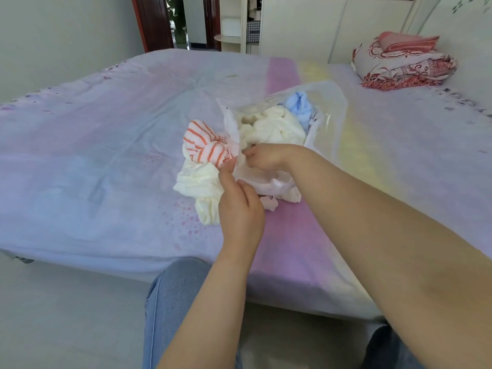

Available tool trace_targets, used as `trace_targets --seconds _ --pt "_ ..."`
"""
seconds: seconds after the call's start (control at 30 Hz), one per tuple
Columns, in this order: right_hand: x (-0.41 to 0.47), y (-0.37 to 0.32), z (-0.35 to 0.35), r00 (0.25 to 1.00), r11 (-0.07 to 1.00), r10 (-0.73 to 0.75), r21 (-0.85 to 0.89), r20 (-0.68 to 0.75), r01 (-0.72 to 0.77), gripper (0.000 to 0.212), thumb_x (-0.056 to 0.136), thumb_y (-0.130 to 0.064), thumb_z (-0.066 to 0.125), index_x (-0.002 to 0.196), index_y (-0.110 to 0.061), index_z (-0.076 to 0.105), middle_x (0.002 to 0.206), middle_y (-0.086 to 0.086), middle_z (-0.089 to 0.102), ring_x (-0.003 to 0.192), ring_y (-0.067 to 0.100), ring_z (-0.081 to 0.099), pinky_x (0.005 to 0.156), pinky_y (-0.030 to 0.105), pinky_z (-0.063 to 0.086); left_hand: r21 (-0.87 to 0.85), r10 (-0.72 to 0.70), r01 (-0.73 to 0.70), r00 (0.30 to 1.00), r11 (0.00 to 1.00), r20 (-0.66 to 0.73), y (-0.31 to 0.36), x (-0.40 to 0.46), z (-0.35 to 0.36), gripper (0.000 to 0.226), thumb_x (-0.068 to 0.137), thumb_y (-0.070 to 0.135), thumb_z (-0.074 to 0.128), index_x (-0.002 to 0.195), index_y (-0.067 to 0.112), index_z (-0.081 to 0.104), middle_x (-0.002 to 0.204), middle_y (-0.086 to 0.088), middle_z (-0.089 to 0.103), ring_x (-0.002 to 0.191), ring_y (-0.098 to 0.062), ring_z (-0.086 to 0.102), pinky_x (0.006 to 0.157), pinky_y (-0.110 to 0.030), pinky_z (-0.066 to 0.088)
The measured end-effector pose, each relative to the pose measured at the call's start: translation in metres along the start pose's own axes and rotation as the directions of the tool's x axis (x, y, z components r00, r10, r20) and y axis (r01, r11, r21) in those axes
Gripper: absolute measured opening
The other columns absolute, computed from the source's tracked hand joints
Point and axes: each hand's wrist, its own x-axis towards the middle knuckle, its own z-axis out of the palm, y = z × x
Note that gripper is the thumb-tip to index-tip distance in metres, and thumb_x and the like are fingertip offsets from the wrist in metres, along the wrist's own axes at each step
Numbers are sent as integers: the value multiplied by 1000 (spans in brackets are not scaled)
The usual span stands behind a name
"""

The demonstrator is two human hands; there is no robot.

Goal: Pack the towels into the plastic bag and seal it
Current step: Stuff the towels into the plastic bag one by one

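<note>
Plastic bag [327, 107] mouth pinched by both hands' fingers [249, 153].

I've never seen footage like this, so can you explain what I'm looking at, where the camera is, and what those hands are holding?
There is one picture, taken by a camera worn on a person's head, looking down at their own bare hands over a bed. No machine is involved. On the sheet lies a clear plastic bag with a cream towel and a blue towel inside. A striped towel and another cream towel sit at its opening, still outside. The left hand and right hand both pinch the bag's open edge. Folded bedding rests at the far corner.
</note>
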Motion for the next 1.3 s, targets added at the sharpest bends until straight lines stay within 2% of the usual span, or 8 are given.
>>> trace_targets --seconds 0.2,0.33,0.5,0.7,0.83,0.97,1.1,1.3 --pt "18 17 -6 998 988 -7 155 -67 17 43 100 -25 37 142 -17 44 152 1 36 140 20 32 115 31 24 -137 -87 92 995 986 46 -6 15 -14 42 97 16 29 139 18 28 82 17 59 75 -22 69 72 -49 57" --pt "-24 12 3 918 947 -103 243 -384 208 39 97 -13 38 129 -22 59 137 -6 55 125 11 50 98 17 35 -133 -136 154 981 979 140 -7 37 -24 42 99 12 34 141 12 28 83 13 64 78 -20 73 73 -40 58" --pt "-105 26 98 288 742 -375 -99 -881 664 17 86 -1 50 89 -10 64 84 0 63 73 17 57 66 25 46 -155 -115 150 970 976 215 -11 51 -29 18 99 22 39 111 35 44 93 -6 55 88 -23 63 85 -48 56" --pt "-50 49 129 890 876 -105 382 -444 294 45 88 -14 55 132 -23 48 142 -8 42 100 5 52 88 31 49 -325 -206 230 973 917 106 -8 41 -23 41 97 11 40 137 18 42 112 0 64 97 -21 68 75 -28 58" --pt "-16 35 116 931 912 -85 348 -355 216 53 88 -36 50 139 -28 38 135 -9 45 119 12 48 98 36 44 -325 -235 243 970 914 66 -7 39 -22 44 95 9 42 139 15 42 109 1 65 101 -23 67 85 -37 58" --pt "-12 39 130 932 994 113 45 -345 -103 50 94 -21 44 143 -23 31 143 10 34 104 34 58 66 34 44 -236 -203 228 971 945 127 -5 44 -27 47 94 12 42 141 15 40 92 -2 62 92 -27 63 89 -42 56" --pt "-18 -5 134 902 980 -131 -192 -412 55 52 93 -18 42 142 -24 27 144 8 28 85 26 54 49 29 33 -177 -195 218 971 960 139 -2 48 -29 48 89 12 42 136 17 44 92 -7 57 83 -22 59 88 -48 53" --pt "-2 1 120 973 985 -170 8 -154 174 20 86 -24 55 106 -27 53 98 -5 54 87 19 51 77 37 48 -201 -220 250 962 947 159 -4 52 -42 39 93 6 41 130 16 49 104 0 65 95 -17 65 77 -28 57"
